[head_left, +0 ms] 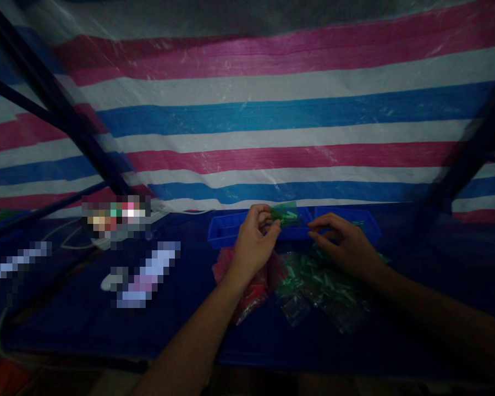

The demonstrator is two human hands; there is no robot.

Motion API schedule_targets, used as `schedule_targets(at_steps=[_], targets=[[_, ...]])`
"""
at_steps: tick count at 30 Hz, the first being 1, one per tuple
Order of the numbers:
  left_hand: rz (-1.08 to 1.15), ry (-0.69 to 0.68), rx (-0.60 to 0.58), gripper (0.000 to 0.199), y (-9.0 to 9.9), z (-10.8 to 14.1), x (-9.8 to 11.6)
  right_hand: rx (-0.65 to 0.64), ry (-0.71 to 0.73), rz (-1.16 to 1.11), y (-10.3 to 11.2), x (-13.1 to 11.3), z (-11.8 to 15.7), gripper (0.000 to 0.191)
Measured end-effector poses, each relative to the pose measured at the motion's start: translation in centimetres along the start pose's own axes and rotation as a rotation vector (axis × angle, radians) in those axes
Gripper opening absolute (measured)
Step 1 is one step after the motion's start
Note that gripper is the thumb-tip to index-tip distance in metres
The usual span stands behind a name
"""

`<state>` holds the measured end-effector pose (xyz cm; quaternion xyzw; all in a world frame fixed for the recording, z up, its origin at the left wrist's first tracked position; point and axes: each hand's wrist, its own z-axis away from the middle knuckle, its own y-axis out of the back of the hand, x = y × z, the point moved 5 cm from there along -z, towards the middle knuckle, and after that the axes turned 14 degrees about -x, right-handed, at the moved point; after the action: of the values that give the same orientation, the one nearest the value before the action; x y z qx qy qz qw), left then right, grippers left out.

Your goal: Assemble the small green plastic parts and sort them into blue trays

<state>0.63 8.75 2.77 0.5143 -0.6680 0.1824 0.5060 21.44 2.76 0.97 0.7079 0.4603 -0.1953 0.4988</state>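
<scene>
My left hand (256, 236) is closed on the edge of a small clear green plastic bag (289, 213) with pale green slips or pieces showing in it. It is held up over the blue tray (226, 228). To the right, my right hand (344, 239) hovers apart from the bag, thumb and forefinger slightly spread with no thing visible between them. Below my hands lie several clear bags with green pieces (330, 283). Red plastic bags (251, 297) are piled beside them, partly hidden by my left forearm.
A second blue tray section (369, 220) stands behind my right hand. On the blue table (181, 335), a power strip with cables (115, 236), a white rounded object (107, 282) and blurred-out items lie left. Dark metal posts (78, 132) and a striped plastic sheet (272, 121) stand behind.
</scene>
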Motion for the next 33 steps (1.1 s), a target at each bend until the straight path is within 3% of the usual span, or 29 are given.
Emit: schedule_targets(at_steps=[6,9,12,16,19,22,25,28,33], targets=[[-0.003,-0.028,0.165,0.029,5.8,-1.1,0.4,0.006,0.046,0.093,0.1,-0.2,-0.1,0.016],[-0.004,-0.029,0.225,0.027,7.3,-1.1,0.6,0.000,0.070,0.081,0.1,-0.4,-0.1,0.018],[0.044,0.002,0.114,0.026,5.7,-0.9,0.5,-0.095,0.126,-0.002,-0.2,-0.8,0.0,0.023],[0.031,0.070,-0.245,0.031,0.8,0.1,0.4,-0.242,0.062,-0.233,-1.1,-0.6,0.2,0.035],[-0.113,0.069,-0.313,0.031,-0.7,0.8,0.7,-0.182,-0.001,-0.261,-0.7,0.0,0.2,0.030],[-0.432,-0.040,-0.278,0.025,-0.5,0.9,1.7,0.011,0.020,-0.054,1.5,0.5,-0.3,0.022],[-0.743,-0.128,-0.257,0.019,0.1,0.8,2.0,0.135,0.064,0.369,3.5,0.9,-0.9,0.018],[-0.923,-0.112,-0.260,0.023,0.6,0.7,1.0,0.138,0.011,0.674,4.4,2.0,-1.3,0.019],[-1.039,-0.018,-0.285,0.030,0.9,0.8,-0.5,0.107,-0.125,0.855,5.0,3.5,-1.5,0.023]])
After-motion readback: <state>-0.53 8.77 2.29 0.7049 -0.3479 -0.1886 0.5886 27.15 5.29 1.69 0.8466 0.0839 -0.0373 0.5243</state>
